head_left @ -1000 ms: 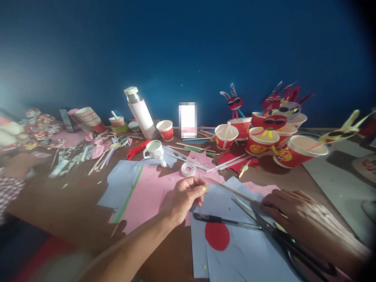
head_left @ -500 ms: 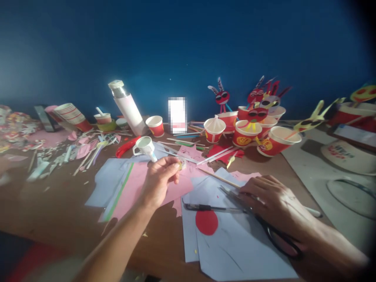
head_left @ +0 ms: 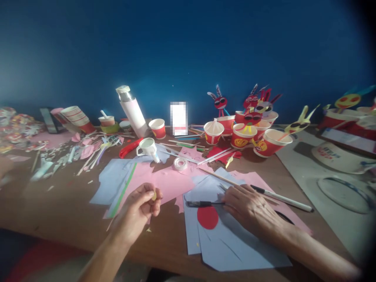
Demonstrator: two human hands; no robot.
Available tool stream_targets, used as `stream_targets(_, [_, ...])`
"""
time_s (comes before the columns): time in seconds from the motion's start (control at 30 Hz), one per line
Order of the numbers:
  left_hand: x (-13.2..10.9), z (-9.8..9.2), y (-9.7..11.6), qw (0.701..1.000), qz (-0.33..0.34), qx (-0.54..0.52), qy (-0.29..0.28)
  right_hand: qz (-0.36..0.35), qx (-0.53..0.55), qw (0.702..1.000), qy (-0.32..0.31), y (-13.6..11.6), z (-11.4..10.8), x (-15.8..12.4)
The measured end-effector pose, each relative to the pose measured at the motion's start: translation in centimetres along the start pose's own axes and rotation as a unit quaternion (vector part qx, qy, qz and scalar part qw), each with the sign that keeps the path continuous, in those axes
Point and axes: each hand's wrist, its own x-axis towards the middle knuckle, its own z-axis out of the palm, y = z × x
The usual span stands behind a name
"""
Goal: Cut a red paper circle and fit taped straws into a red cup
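My left hand (head_left: 142,205) is closed in a pinch above the near table, with a small yellow piece (head_left: 154,196) between thumb and forefinger. Palm down over pale blue paper (head_left: 237,250) is my right hand (head_left: 245,203), its fingers curled over the scissors (head_left: 284,216). Only a dark handle loop and the blade tips show. A black pen (head_left: 201,203) points left from under those fingertips. Below it lies a red paper circle (head_left: 208,217). A tape roll (head_left: 180,163) rests on the pink paper (head_left: 169,182).
Behind the paper stand a white mug (head_left: 147,149), a leaning thermos (head_left: 133,117) and a red paper cup (head_left: 158,129). Several cups with paper puppets (head_left: 243,135) occupy the right back. Paper scraps (head_left: 88,150) cover the left. A marker (head_left: 289,199) lies beyond my right hand.
My left hand has drawn back toward me from the tape roll, still pinching the yellow piece. My right hand has shifted left, and the scissors' handles have swung away from me, uncovering the marker.
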Motion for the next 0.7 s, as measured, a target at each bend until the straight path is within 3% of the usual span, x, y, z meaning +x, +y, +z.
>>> stream_targets(0.3, [-1.5, -1.3, -1.2, 0.998, -0.046, 0.009, -0.034, 0.103, 0.0, 0.994, -0.035, 1.3, -1.1, 0.5])
stream_targets(0.57, [-1.8, -1.2, -1.8, 0.993, -0.082, -0.002, -0.086, 0.108, -0.064, 0.991, -0.052, 0.2, -1.3, 0.2])
stream_targets(0.7, [-1.5, -0.9, -2.1, 0.988, -0.114, -0.033, -0.097, 0.095, -0.099, 0.991, -0.007, -1.7, -1.6, -1.3])
